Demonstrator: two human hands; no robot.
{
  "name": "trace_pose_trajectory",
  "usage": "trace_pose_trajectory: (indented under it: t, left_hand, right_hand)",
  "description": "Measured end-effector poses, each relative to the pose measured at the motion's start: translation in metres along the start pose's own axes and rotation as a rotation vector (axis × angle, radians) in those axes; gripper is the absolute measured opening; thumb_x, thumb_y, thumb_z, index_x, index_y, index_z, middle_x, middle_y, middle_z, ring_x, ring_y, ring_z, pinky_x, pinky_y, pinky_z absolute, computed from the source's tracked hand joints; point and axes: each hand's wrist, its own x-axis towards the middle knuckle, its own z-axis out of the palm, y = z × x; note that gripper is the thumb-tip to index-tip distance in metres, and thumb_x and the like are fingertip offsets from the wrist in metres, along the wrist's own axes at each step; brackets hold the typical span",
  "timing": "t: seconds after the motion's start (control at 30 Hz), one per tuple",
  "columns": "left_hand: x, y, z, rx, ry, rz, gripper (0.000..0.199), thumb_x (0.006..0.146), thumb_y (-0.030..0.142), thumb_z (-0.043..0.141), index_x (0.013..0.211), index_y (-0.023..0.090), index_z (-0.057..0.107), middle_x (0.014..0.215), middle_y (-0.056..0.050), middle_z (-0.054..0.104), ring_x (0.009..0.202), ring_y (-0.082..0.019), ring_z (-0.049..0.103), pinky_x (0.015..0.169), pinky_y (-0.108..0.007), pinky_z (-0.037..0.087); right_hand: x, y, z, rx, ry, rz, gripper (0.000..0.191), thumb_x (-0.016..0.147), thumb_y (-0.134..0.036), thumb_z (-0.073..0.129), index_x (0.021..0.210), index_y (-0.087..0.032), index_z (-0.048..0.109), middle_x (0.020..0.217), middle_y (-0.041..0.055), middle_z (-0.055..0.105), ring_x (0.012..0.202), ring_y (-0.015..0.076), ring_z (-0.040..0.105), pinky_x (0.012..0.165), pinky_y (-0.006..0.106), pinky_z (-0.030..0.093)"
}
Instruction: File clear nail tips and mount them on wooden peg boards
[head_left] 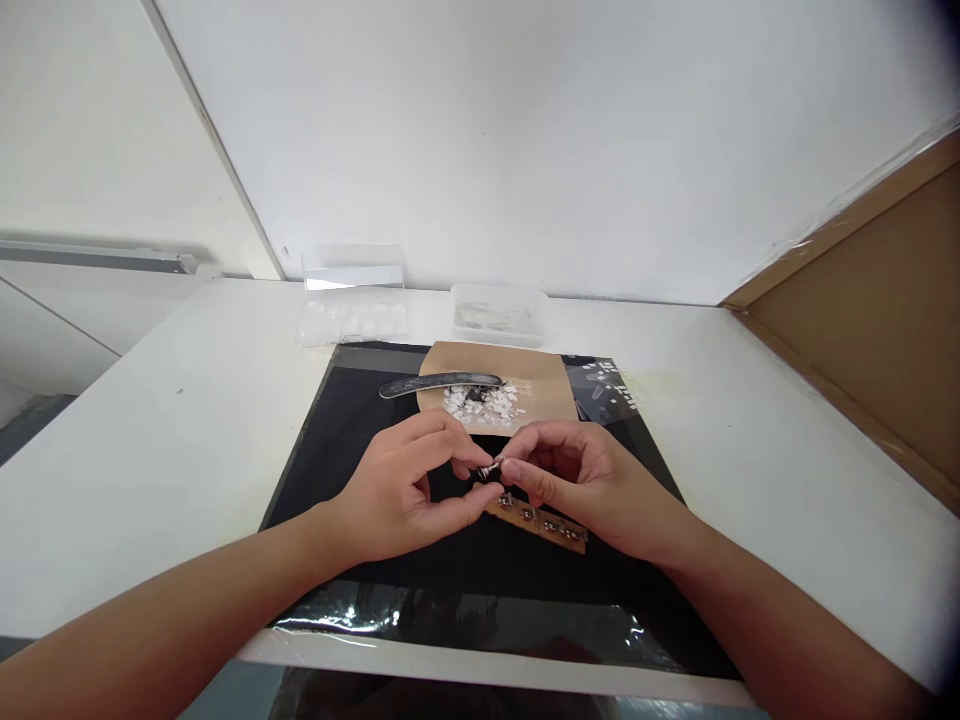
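Observation:
My left hand (pixel 412 480) and my right hand (pixel 581 475) meet over the black mat (pixel 360 540). Between their fingertips is a small shiny piece (pixel 488 468), too small to name for sure. The right thumb and index finger pinch its right end, while the left index finger and thumb close around its left side. Just below the right fingers lies a narrow brown strip (pixel 551 540), tilted down to the right, with several round, shiny metallic pieces along it. Part of that strip is hidden by my fingers.
Beyond my hands, a brown paper sheet (pixel 540 375) bears a heap of small white chips (pixel 487 408) and a dark curved nail file (pixel 439 382). More white bits (pixel 611 380) lie right. Two clear plastic boxes (pixel 356 320) (pixel 500 313) stand at the wall.

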Motion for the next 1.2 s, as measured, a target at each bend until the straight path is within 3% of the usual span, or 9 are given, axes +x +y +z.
trace_pose_trajectory:
  t: [0.3, 0.73, 0.93, 1.2]
  left_hand:
    - [0.0016, 0.0017, -0.0010, -0.118, 0.006, -0.136, 0.012, 0.088, 0.019, 0.077, 0.099, 0.015, 0.078, 0.081, -0.005, 0.070, 0.070, -0.011, 0.067, 0.037, -0.010, 0.042]
    - [0.0000, 0.0060, -0.0016, -0.349, -0.078, -0.467, 0.018, 0.088, 0.029, 0.078, 0.099, 0.015, 0.080, 0.085, -0.004, 0.068, 0.061, -0.010, 0.066, 0.035, -0.012, 0.052]
    - [-0.0010, 0.0059, -0.0015, -0.401, -0.084, -0.519, 0.019, 0.088, 0.031, 0.079, 0.100, 0.016, 0.081, 0.086, -0.004, 0.068, 0.060, -0.010, 0.065, 0.034, -0.013, 0.053]
    - [-0.0010, 0.0041, -0.0017, -0.369, -0.090, -0.491, 0.019, 0.087, 0.031, 0.079, 0.099, 0.016, 0.081, 0.084, -0.004, 0.068, 0.059, -0.011, 0.065, 0.034, -0.013, 0.052]
  right_hand:
    - [0.0001, -0.0052, -0.0018, 0.042, -0.007, 0.012, 0.037, 0.082, -0.055, 0.080, 0.090, -0.019, 0.076, 0.085, 0.0025, 0.071, 0.067, 0.0112, 0.060, 0.061, 0.023, 0.053]
    - [-0.0006, -0.0017, -0.0062, 0.088, -0.073, 0.010, 0.029, 0.091, -0.048, 0.075, 0.093, -0.019, 0.076, 0.083, 0.0010, 0.070, 0.063, 0.0069, 0.055, 0.060, 0.019, 0.047]
    - [0.0005, 0.0011, -0.0079, 0.077, -0.086, -0.007, 0.029, 0.094, -0.049, 0.072, 0.096, -0.020, 0.076, 0.084, 0.0016, 0.071, 0.063, 0.0073, 0.055, 0.058, 0.019, 0.045]
    - [-0.0012, 0.0009, -0.0097, 0.024, -0.080, 0.017, 0.032, 0.093, -0.051, 0.072, 0.098, -0.020, 0.077, 0.088, 0.0026, 0.072, 0.065, 0.0085, 0.057, 0.061, 0.021, 0.048]
